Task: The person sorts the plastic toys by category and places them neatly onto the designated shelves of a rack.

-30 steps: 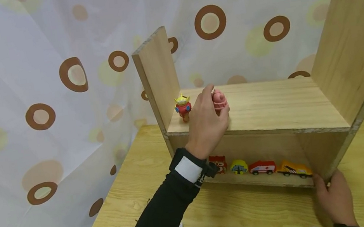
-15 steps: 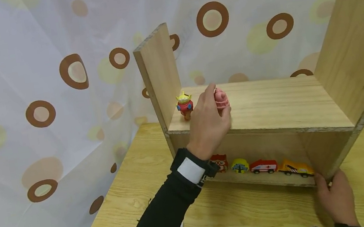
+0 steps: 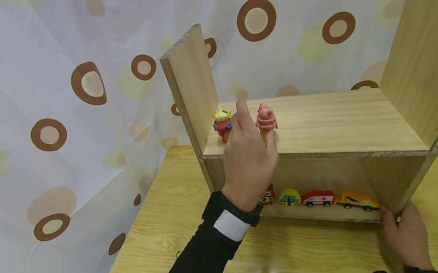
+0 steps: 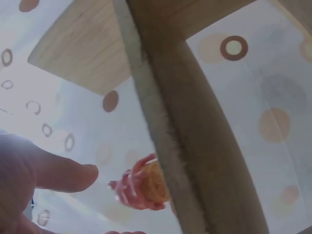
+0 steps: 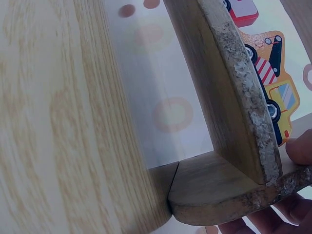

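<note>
A pink toy ice cream cone (image 3: 266, 117) stands upright on the upper board of a wooden shelf (image 3: 340, 125). Just left of it is my left hand (image 3: 250, 162), fingers extended; in the left wrist view the thumb (image 4: 70, 175) is apart from the cone (image 4: 139, 187). A red and yellow toy figure (image 3: 222, 124) with pointed ears stands near the left side panel, partly behind that hand. Low at the shelf's right corner, my right hand (image 3: 407, 233) grips the side panel, its thumb (image 5: 300, 146) on one face and fingers on the other.
Along the lower board stand a red toy block (image 3: 268, 196), partly behind the left wrist, a yellow tree block (image 3: 289, 197), a red toy ambulance (image 3: 318, 197) and an orange toy truck (image 3: 356, 200). The shelf rests on a wooden table (image 3: 154, 240) before a patterned curtain (image 3: 101, 31).
My left hand has let go of the ice cream cone; its fingers have straightened and drawn off to the left. The cone stays on the upper board. My right hand keeps its grip.
</note>
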`<action>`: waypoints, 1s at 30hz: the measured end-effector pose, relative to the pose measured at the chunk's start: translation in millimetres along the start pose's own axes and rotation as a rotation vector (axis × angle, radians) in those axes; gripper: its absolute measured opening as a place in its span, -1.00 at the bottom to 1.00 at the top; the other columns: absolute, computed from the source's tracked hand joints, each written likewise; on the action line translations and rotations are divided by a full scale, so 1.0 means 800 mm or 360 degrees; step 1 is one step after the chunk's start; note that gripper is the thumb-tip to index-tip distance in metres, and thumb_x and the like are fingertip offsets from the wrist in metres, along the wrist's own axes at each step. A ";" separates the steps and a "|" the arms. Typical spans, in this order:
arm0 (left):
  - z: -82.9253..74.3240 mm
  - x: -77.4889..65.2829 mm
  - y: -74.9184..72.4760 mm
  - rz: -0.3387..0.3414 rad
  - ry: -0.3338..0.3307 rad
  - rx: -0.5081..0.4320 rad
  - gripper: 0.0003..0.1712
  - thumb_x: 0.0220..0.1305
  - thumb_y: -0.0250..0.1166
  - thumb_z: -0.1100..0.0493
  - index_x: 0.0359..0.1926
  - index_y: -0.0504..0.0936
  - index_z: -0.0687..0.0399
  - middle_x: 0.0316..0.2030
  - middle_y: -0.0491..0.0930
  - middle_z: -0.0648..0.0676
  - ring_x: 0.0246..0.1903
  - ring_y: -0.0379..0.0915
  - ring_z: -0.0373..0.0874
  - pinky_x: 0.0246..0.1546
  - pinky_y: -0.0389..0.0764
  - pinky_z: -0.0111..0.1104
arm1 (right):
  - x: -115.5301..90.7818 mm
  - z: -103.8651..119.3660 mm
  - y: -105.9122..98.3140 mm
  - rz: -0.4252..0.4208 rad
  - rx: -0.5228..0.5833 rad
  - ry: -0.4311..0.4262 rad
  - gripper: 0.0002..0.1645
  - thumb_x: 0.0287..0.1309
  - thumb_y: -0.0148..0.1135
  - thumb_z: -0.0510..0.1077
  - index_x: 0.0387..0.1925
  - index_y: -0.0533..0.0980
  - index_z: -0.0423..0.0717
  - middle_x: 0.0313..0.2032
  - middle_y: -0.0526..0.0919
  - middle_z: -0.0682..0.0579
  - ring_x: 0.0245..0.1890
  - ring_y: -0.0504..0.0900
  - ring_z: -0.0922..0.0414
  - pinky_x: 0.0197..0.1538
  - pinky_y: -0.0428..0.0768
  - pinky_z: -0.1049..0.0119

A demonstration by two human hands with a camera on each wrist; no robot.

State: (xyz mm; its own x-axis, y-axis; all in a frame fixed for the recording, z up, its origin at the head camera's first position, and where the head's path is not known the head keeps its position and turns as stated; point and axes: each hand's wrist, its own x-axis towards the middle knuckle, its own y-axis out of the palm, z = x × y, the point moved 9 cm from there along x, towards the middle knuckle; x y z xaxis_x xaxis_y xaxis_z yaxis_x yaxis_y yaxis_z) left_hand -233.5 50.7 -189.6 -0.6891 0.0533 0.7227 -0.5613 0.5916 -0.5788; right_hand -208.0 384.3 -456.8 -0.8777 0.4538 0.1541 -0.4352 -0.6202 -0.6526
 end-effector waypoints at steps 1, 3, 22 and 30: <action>-0.001 -0.002 -0.004 -0.0006 0.0018 0.0022 -0.08 0.25 0.37 0.11 0.46 0.06 0.26 0.10 0.54 0.21 -0.17 0.65 0.00 -0.33 0.70 -0.30 | 0.000 0.000 0.000 0.0004 0.0002 0.0002 -0.43 0.44 -0.13 -0.18 0.26 0.16 -0.56 0.05 0.34 -0.47 0.04 0.40 -0.36 -0.08 0.37 -0.09; -0.003 -0.008 -0.014 -0.0016 0.0073 0.0042 -0.15 0.23 0.40 0.11 0.41 0.18 0.28 0.09 0.55 0.20 -0.13 0.65 -0.01 -0.24 0.71 -0.30 | 0.001 0.001 0.000 -0.0001 -0.0003 0.0006 -0.44 0.44 -0.13 -0.18 0.26 0.16 -0.56 0.03 0.34 -0.46 0.03 0.40 -0.35 -0.09 0.37 -0.08; 0.176 -0.179 -0.029 0.0377 -0.0193 0.0197 -0.77 0.16 0.45 0.10 -0.16 0.73 0.05 -0.24 0.75 0.02 -0.28 0.66 -0.14 -0.31 0.66 -0.28 | -0.003 0.001 -0.001 -0.0063 0.0040 -0.0051 -0.44 0.42 -0.10 -0.18 0.23 0.20 -0.57 0.03 0.37 -0.49 0.04 0.40 -0.38 -0.05 0.33 -0.07; 0.240 -0.276 0.014 0.1013 -0.0375 0.0169 -0.61 0.16 0.43 0.10 -0.02 0.66 0.18 -0.10 0.68 0.14 -0.14 0.65 0.03 -0.30 0.68 -0.18 | -0.004 0.002 -0.003 -0.0054 0.0010 -0.0017 -0.44 0.41 -0.11 -0.17 0.22 0.19 -0.58 0.02 0.37 -0.49 0.01 0.40 -0.37 -0.07 0.32 -0.08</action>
State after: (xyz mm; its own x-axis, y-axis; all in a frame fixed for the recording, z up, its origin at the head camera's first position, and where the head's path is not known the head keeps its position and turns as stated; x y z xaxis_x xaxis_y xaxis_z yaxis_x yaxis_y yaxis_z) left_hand -175.3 -109.2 -428.4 -0.9742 0.1805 0.1352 -0.0479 0.4203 -0.9061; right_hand -204.7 383.2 -454.7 -0.8645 0.4678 0.1841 -0.4661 -0.6086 -0.6421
